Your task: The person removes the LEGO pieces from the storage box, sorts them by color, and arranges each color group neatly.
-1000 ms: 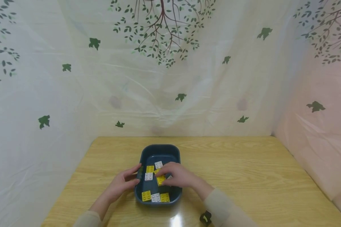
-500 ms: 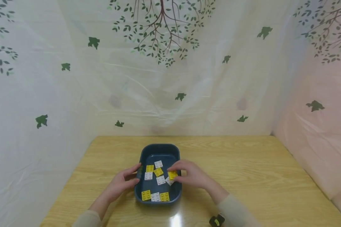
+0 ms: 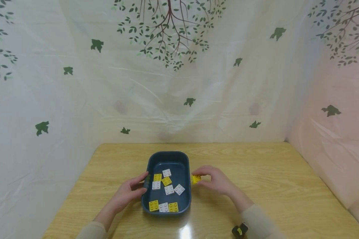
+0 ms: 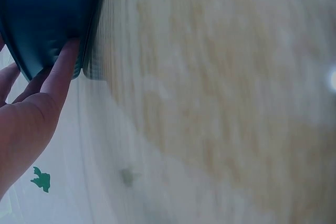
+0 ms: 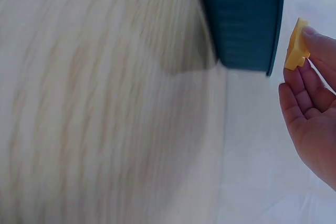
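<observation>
A dark blue plastic bin (image 3: 183, 200) stands on the table, with several yellow and white toy bricks lying flat in it. In the head view my left hand (image 3: 126, 195) is at the bin's left side. The left wrist view shows fairly straight fingers (image 4: 62, 69) of that hand touching the outer wall. Just right of the bin, my right hand (image 3: 216, 180) pinches a yellow brick (image 5: 297, 44) between thumb and fingers. That brick is above the table and outside the rim. Inside the bin, a white brick (image 3: 179, 189) lies nearest the right wall.
The wooden table (image 3: 257, 186) reaches back to a pale sheet (image 3: 227, 109) printed with branches and leaf shapes. A black wrist device (image 3: 240, 229) shows at my right sleeve (image 3: 258, 220).
My right hand has picked the yellow brick from among the others and carried it rightward over the bin's rim. The left hand and the bin have stayed in place.
</observation>
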A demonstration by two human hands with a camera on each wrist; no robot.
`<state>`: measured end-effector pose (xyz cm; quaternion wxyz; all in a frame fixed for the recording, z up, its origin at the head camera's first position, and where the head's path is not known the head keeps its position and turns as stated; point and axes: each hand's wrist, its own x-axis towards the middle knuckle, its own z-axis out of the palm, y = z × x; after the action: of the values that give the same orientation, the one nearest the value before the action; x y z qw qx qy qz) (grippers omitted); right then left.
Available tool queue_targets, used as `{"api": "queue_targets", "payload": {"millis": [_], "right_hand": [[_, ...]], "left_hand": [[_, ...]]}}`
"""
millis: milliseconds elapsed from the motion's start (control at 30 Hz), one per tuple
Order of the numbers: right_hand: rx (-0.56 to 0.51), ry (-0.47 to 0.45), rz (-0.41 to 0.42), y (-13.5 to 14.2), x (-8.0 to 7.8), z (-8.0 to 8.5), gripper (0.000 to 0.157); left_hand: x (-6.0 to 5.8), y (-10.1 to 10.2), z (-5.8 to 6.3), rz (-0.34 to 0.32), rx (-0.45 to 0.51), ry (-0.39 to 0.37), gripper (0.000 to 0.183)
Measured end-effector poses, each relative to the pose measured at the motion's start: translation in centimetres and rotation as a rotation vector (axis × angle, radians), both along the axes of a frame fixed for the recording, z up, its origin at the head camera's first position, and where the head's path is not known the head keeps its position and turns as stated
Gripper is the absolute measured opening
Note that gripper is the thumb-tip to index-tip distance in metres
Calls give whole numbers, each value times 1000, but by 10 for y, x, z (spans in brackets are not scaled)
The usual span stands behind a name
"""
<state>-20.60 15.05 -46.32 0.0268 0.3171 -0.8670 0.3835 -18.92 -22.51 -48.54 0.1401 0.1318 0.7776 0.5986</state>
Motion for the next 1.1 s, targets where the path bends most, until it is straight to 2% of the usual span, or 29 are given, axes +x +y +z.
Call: {"api": "queue_targets", "payload": {"millis": [100, 367, 733, 1100], "right_hand": [[13, 8, -17, 9, -8, -5, 30], [46, -40, -86, 22, -27, -17, 28], [43, 6, -97, 24, -51, -27, 27], [39, -74, -149, 21, -79, -39, 27]], "left_hand": [[-5, 0, 0, 3, -4, 5, 63], [-18, -2, -3, 9, -17, 16, 62], [-35, -2, -7, 0, -13, 25, 62], [-53, -2, -8, 1, -15, 29, 62]]}}
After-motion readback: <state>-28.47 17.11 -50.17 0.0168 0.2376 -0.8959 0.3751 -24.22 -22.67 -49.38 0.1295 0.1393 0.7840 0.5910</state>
